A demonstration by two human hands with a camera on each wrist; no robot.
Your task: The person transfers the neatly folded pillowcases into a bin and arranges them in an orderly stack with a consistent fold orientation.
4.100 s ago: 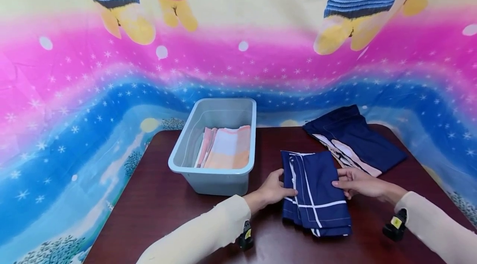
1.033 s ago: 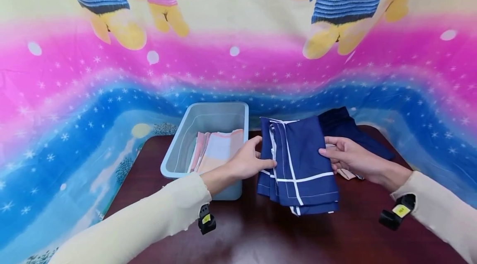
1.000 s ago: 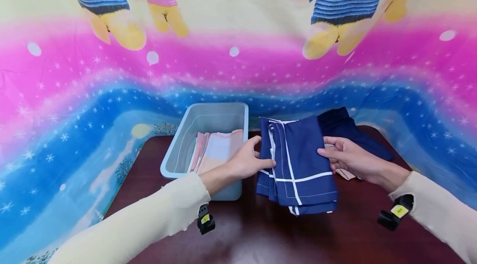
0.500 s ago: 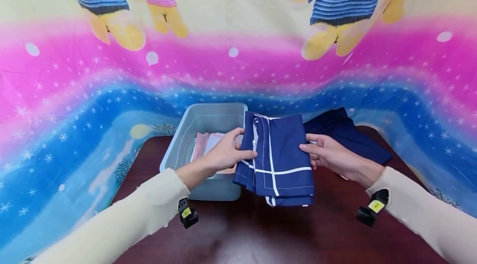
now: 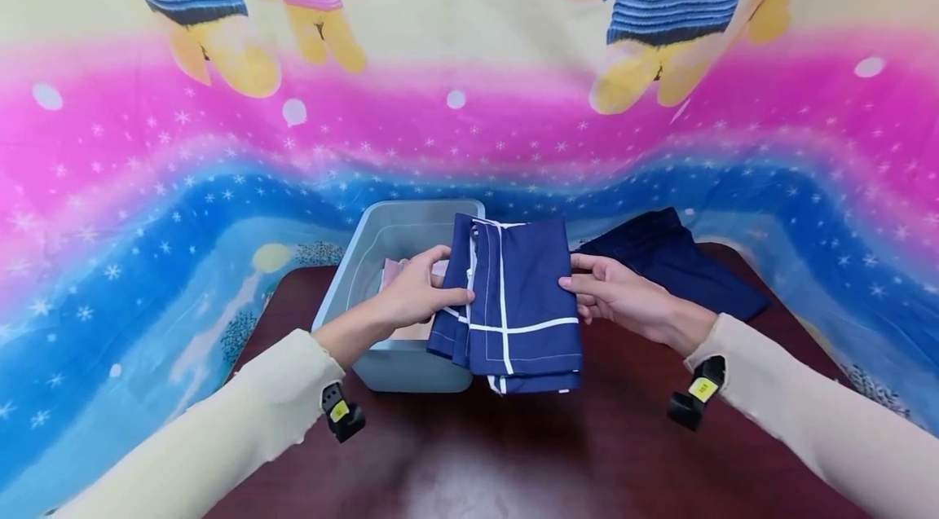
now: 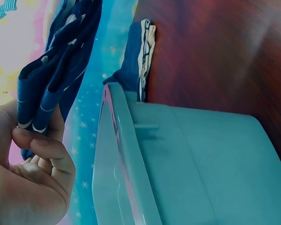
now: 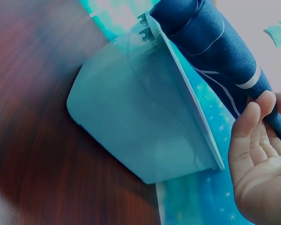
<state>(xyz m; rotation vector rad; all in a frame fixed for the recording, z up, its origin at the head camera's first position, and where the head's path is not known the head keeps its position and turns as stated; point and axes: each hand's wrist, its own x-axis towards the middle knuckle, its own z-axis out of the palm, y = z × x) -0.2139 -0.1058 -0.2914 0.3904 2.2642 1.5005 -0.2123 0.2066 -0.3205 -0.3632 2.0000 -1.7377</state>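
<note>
A folded navy cloth with crossing white lines (image 5: 528,291) is held up above the table in both hands. My left hand (image 5: 411,291) pinches its left edge, thumb in front; the left wrist view shows the fingers of the left hand (image 6: 37,178) bent under the layered folds. On the opposite edge, my right hand (image 5: 623,295) pinches the cloth between thumb and fingers. The cloth overlaps the right rim of a grey-blue plastic bin (image 5: 411,368). Inside the bin, pinkish and peach folded cloth (image 5: 413,332) is partly hidden by my left hand and the navy cloth.
Another dark navy cloth (image 5: 682,266) lies at the back right of the dark red-brown table (image 5: 623,437); its pale patterned edge (image 6: 146,61) shows in the left wrist view. A printed curtain with bears and snowflakes (image 5: 455,144) hangs behind the table.
Both hands have lifted the folded navy cloth off the table and carried it left, up to the bin's right rim. It now covers part of the bin; the other navy cloth is more exposed than a second ago.
</note>
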